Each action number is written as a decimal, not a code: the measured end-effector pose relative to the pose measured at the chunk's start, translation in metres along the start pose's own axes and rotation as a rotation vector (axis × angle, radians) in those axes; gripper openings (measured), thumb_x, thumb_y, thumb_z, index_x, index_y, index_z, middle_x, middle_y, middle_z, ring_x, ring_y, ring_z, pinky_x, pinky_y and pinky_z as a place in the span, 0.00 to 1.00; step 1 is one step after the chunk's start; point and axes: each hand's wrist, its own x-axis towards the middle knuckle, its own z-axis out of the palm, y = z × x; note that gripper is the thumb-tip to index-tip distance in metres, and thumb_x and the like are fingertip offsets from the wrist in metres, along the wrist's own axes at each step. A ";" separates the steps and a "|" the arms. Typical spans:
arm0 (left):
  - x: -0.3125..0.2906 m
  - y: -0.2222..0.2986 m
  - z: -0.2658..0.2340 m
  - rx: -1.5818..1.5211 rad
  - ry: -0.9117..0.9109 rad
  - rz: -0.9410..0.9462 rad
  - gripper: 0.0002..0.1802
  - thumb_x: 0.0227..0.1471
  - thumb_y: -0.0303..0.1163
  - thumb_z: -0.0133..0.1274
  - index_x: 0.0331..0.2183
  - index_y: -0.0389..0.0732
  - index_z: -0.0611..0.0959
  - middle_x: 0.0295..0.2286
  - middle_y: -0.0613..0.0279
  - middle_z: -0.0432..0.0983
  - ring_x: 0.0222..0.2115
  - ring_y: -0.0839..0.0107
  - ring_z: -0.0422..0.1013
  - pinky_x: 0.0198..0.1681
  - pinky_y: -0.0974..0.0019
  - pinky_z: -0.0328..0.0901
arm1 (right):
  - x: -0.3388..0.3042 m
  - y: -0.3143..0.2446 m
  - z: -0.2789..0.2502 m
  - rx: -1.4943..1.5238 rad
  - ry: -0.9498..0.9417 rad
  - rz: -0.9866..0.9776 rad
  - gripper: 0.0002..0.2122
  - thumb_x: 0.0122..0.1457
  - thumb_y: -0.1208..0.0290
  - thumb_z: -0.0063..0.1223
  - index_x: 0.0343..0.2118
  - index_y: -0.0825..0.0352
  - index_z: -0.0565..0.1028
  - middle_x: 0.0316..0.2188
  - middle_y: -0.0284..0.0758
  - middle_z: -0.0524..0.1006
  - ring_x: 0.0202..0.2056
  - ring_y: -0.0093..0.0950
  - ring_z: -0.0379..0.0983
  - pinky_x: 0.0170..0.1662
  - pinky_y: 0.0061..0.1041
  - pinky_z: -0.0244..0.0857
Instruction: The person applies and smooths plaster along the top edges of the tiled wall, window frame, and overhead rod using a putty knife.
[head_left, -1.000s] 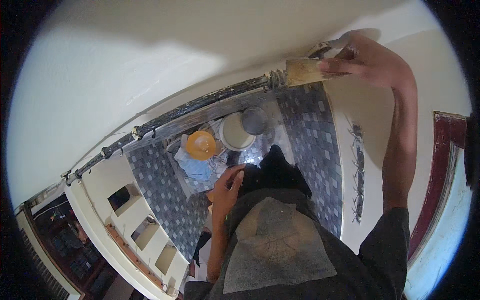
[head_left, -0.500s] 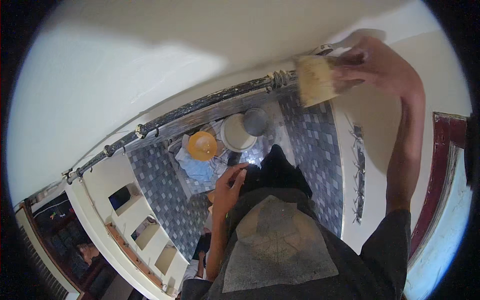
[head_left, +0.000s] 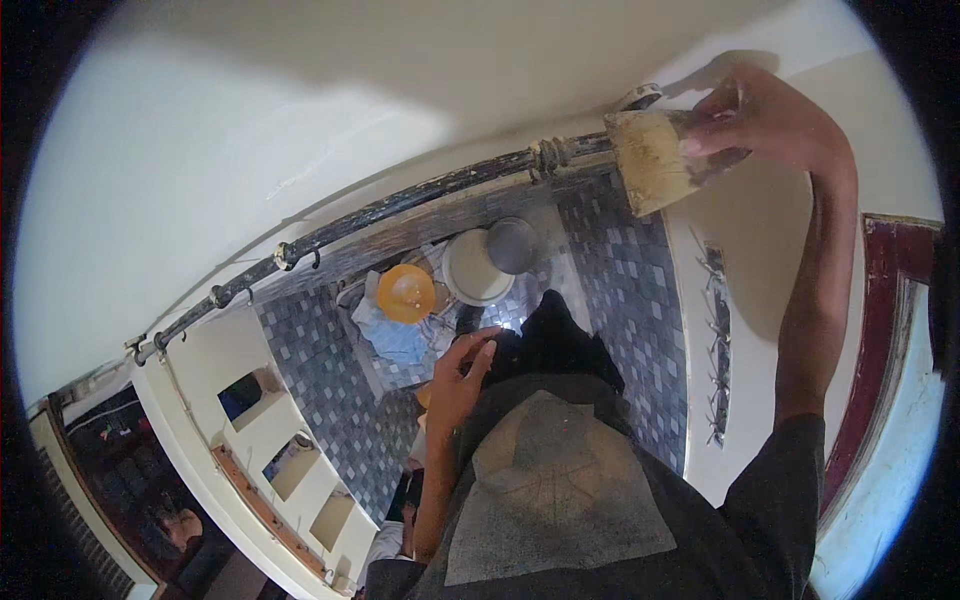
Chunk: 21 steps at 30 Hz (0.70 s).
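High on the right, my right hand [head_left: 765,115] grips a wide putty knife [head_left: 648,165]. Its trapezoid blade is smeared pale yellow and overlaps the right end of a black pipe [head_left: 420,185] running along the wall; whether blade and pipe touch, I cannot tell. The pipe's dark coat is chipped, with a lumpy joint [head_left: 548,157] left of the blade. Below, my left hand [head_left: 458,385] is held beside my dark clothing, fingers loosely bent, thumb and forefinger apart, with nothing visible between them.
Far below lie an orange basin [head_left: 405,293], a pale round tub [head_left: 475,268], a grey round lid or bucket [head_left: 511,245] and crumpled cloth [head_left: 390,335]. A hook rail [head_left: 717,345] is on the right wall. Wall niches [head_left: 290,465] and another person's arm [head_left: 408,530] are lower left.
The putty knife has shifted slightly right with my right hand and shows less blur. My left hand stays nearly in place.
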 end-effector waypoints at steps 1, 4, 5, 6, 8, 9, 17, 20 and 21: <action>-0.001 0.000 0.001 -0.026 0.032 0.008 0.13 0.55 0.30 0.51 0.43 0.40 0.79 0.25 0.68 0.70 0.26 0.80 0.65 0.32 0.76 0.61 | -0.001 -0.003 0.002 0.060 -0.011 0.025 0.23 0.40 0.62 0.67 0.32 0.80 0.77 0.22 0.42 0.78 0.27 0.28 0.76 0.32 0.23 0.69; -0.001 -0.006 0.000 -0.018 -0.021 0.010 0.16 0.56 0.37 0.51 0.45 0.41 0.78 0.35 0.65 0.75 0.29 0.77 0.66 0.36 0.71 0.63 | -0.002 -0.025 0.016 -0.003 0.081 -0.079 0.22 0.40 0.62 0.66 0.31 0.79 0.78 0.22 0.42 0.78 0.28 0.28 0.76 0.32 0.21 0.69; -0.003 -0.006 -0.001 -0.017 -0.019 0.009 0.16 0.56 0.37 0.51 0.45 0.41 0.78 0.35 0.65 0.75 0.29 0.77 0.66 0.36 0.71 0.63 | -0.001 -0.025 0.013 -0.045 0.046 -0.046 0.22 0.40 0.64 0.66 0.32 0.80 0.77 0.22 0.42 0.78 0.27 0.28 0.76 0.33 0.23 0.69; -0.005 -0.004 -0.002 -0.022 -0.011 0.021 0.16 0.56 0.37 0.50 0.45 0.40 0.78 0.35 0.65 0.75 0.29 0.77 0.66 0.36 0.72 0.63 | -0.003 -0.015 0.011 -0.044 0.044 -0.048 0.22 0.40 0.64 0.66 0.32 0.80 0.77 0.22 0.42 0.78 0.27 0.28 0.76 0.33 0.23 0.69; -0.005 -0.005 -0.001 -0.033 0.005 0.037 0.16 0.57 0.36 0.50 0.45 0.40 0.78 0.34 0.65 0.74 0.28 0.77 0.65 0.36 0.72 0.63 | -0.008 0.000 0.004 0.203 -0.040 0.009 0.24 0.39 0.65 0.67 0.34 0.81 0.76 0.25 0.42 0.78 0.29 0.28 0.76 0.36 0.24 0.69; -0.005 -0.009 -0.002 -0.015 0.011 0.023 0.16 0.57 0.36 0.50 0.45 0.40 0.78 0.34 0.65 0.74 0.28 0.78 0.65 0.35 0.72 0.63 | -0.012 0.003 0.009 0.244 0.027 0.025 0.23 0.40 0.68 0.66 0.36 0.82 0.75 0.28 0.41 0.78 0.32 0.27 0.75 0.36 0.25 0.69; -0.009 -0.005 0.001 -0.046 0.086 0.039 0.13 0.55 0.30 0.51 0.43 0.41 0.80 0.26 0.68 0.71 0.26 0.80 0.63 0.32 0.75 0.60 | -0.023 0.021 0.056 0.283 0.253 0.131 0.25 0.41 0.55 0.65 0.36 0.73 0.77 0.34 0.48 0.77 0.40 0.36 0.73 0.47 0.29 0.63; -0.010 -0.002 -0.001 -0.012 0.063 -0.013 0.13 0.55 0.30 0.51 0.42 0.41 0.80 0.26 0.68 0.71 0.26 0.80 0.64 0.32 0.75 0.60 | -0.026 -0.001 0.079 0.044 0.533 0.000 0.25 0.41 0.57 0.66 0.37 0.74 0.77 0.32 0.45 0.78 0.35 0.32 0.75 0.43 0.27 0.65; -0.011 0.000 -0.001 0.001 0.051 0.002 0.12 0.55 0.30 0.50 0.42 0.41 0.80 0.26 0.68 0.72 0.26 0.80 0.64 0.33 0.75 0.61 | -0.025 0.006 0.079 0.110 0.504 -0.015 0.24 0.42 0.58 0.66 0.37 0.74 0.77 0.31 0.44 0.79 0.33 0.31 0.75 0.41 0.26 0.65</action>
